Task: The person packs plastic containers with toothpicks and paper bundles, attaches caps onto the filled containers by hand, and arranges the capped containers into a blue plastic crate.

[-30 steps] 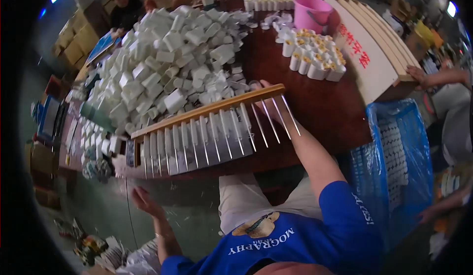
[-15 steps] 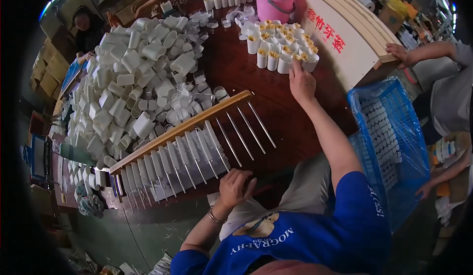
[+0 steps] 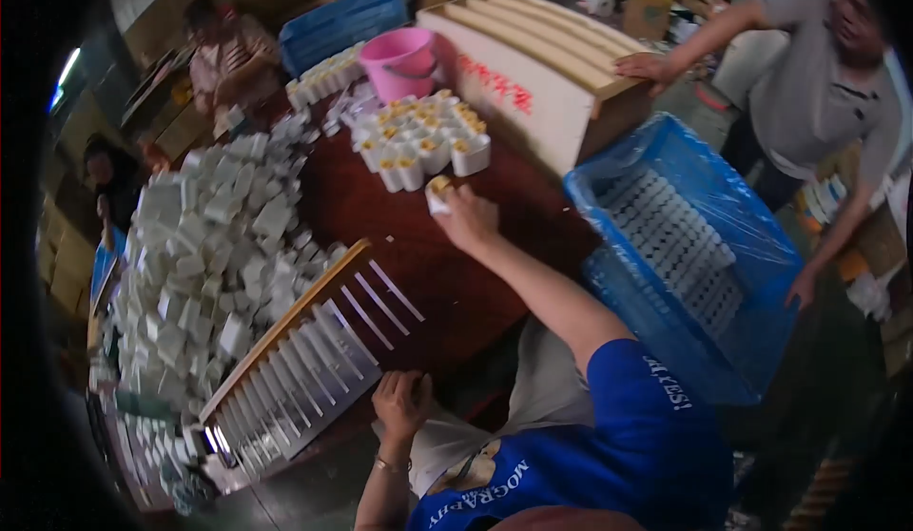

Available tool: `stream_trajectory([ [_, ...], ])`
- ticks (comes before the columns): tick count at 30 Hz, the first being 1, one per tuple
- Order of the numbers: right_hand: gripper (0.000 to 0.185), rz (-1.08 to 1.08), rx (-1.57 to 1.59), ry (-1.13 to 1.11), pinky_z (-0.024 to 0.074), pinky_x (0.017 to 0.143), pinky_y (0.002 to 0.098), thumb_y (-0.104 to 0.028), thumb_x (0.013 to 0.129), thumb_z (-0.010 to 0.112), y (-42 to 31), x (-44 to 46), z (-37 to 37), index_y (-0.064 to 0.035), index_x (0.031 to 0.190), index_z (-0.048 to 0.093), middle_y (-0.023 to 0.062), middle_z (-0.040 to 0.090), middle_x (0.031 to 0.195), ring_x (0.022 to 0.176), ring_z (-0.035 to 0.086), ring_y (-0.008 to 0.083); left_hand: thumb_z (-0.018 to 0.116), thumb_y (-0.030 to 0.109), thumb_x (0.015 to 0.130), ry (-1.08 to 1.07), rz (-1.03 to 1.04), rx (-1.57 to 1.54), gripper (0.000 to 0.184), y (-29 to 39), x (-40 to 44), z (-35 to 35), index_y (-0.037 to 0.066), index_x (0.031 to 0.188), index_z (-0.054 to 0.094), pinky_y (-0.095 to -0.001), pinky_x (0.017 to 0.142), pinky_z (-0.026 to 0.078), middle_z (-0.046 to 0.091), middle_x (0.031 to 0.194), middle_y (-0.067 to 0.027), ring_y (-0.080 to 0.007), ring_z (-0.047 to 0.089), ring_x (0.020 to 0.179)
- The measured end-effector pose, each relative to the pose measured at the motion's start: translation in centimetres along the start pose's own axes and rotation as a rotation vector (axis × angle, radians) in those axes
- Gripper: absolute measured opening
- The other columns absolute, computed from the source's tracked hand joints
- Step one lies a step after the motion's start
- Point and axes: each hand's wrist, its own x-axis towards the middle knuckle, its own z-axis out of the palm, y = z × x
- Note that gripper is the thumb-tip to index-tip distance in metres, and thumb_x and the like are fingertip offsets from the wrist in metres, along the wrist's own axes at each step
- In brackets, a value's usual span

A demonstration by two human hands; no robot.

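My right hand [image 3: 466, 219] pinches a white toothpick cup [image 3: 438, 198] with yellowish sticks showing at its top. It is just in front of a cluster of similar filled cups [image 3: 418, 136] on the dark red table. My left hand [image 3: 402, 403] is curled near the table's front edge, with nothing visible in it. Beside it lies a wooden bar [image 3: 285, 331] with a row of metal rods [image 3: 366, 310]. White sleeve-like pieces [image 3: 285, 379] sit on many of the rods, while several rods near the right end are bare.
A large heap of white cups [image 3: 195, 246] covers the table's left side. Behind the filled cups stand a pink bucket [image 3: 398, 60] and a wooden box [image 3: 514, 84]. A plastic-lined blue crate [image 3: 618, 236] holds rows of white pieces. A co-worker [image 3: 818, 84] stands at right; others sit behind.
My right hand has drawn back from the cluster toward me, now with a filled cup in its fingers. The left hand stays by the rods, more curled. The camera view has swung right.
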Motion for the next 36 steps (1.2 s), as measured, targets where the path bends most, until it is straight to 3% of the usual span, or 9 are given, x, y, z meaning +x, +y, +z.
stream_trajectory([
  [8,0.022,-0.352,0.261,-0.033,0.0518,0.077,0.0424,-0.013,0.076,0.070,4.0,-6.4,-2.7,-0.0071,0.092,0.056,0.0102,0.058,0.099,0.094,0.062,0.0302,0.069,0.000,0.075,0.067,0.004,-0.015,0.011,0.1,-1.2,0.6,0.004,0.076,0.059,-0.0405,0.059,0.046,0.058,0.069,-0.0121,-0.0320,0.057,0.066],
  [12,0.040,-0.316,0.451,-0.345,0.0500,0.083,0.0408,-0.014,0.079,0.074,2.6,-8.2,-4.4,-0.0083,0.108,0.047,0.0139,0.060,0.105,0.100,0.062,0.0339,0.067,-0.002,0.074,0.080,-0.045,-0.196,0.010,2.8,-3.2,-0.4,0.004,0.078,0.060,-0.0399,0.060,0.047,0.059,0.071,-0.0122,-0.0317,0.058,0.066],
  [14,0.058,-0.423,0.560,-0.292,0.0495,0.089,0.0389,-0.006,0.079,0.074,2.1,-8.2,-2.7,-0.0088,0.129,0.044,0.0162,0.062,0.111,0.104,0.063,0.0307,0.068,-0.002,0.075,-0.031,-0.166,-0.215,0.010,3.5,-5.1,-1.7,0.004,0.081,0.062,-0.0381,0.059,0.047,0.060,0.074,-0.0112,-0.0305,0.059,0.066],
  [19,0.070,-0.444,0.627,-0.330,0.0464,0.099,0.0400,0.003,0.074,0.073,-0.4,-7.2,-1.3,-0.0078,0.137,0.044,0.0155,0.058,0.126,0.118,0.056,0.0299,0.070,0.005,0.077,-0.003,-0.248,-0.175,0.010,3.7,-10.5,-4.5,0.006,0.083,0.062,-0.0381,0.058,0.048,0.060,0.073,-0.0095,-0.0283,0.059,0.066],
  [22,0.055,-0.638,0.286,0.144,0.0432,0.100,0.0416,-0.008,0.079,0.072,-1.7,-11.1,-4.2,-0.0015,0.130,0.053,0.0155,0.058,0.125,0.117,0.054,0.0313,0.070,0.005,0.079,0.012,-0.351,-0.156,0.009,3.1,-15.0,-5.8,0.004,0.083,0.063,-0.0362,0.057,0.049,0.060,0.072,-0.0093,-0.0269,0.059,0.065],
  [25,0.041,-0.481,0.531,0.104,0.0431,0.098,0.0415,-0.014,0.084,0.069,-4.7,-17.3,-2.2,0.0030,0.120,0.061,0.0184,0.061,0.119,0.113,0.055,0.0320,0.069,0.008,0.082,0.072,-0.638,-0.237,0.006,3.4,-18.0,-6.8,0.004,0.084,0.065,-0.0346,0.057,0.049,0.061,0.071,-0.0088,-0.0262,0.061,0.064],
  [28,0.052,-0.650,0.574,0.161,0.0360,0.103,0.0438,-0.025,0.087,0.066,-11.7,-18.1,0.0,0.0073,0.126,0.056,0.0214,0.058,0.124,0.117,0.053,0.0350,0.068,0.009,0.083,0.074,-0.571,-0.245,0.005,3.2,-18.6,-6.8,0.004,0.083,0.065,-0.0352,0.056,0.048,0.060,0.070,-0.0088,-0.0259,0.060,0.063],
  [32,0.050,-0.542,0.531,0.260,0.0412,0.099,0.0468,-0.014,0.082,0.067,-14.9,-16.2,5.0,0.0037,0.127,0.055,0.0218,0.058,0.123,0.116,0.051,0.0417,0.067,0.007,0.084,0.120,-0.513,-0.245,0.004,2.5,-18.8,-6.8,0.004,0.083,0.065,-0.0349,0.054,0.046,0.058,0.068,-0.0085,-0.0245,0.058,0.060],
  [36,0.040,-0.458,0.784,0.080,0.0411,0.099,0.0441,-0.015,0.086,0.063,-15.9,-13.8,8.1,-0.0016,0.123,0.057,0.0183,0.060,0.115,0.109,0.055,0.0355,0.068,0.002,0.081,0.125,-0.578,-0.253,0.003,2.2,-20.3,-6.7,0.003,0.082,0.066,-0.0324,0.051,0.045,0.056,0.065,-0.0069,-0.0208,0.056,0.055],
])
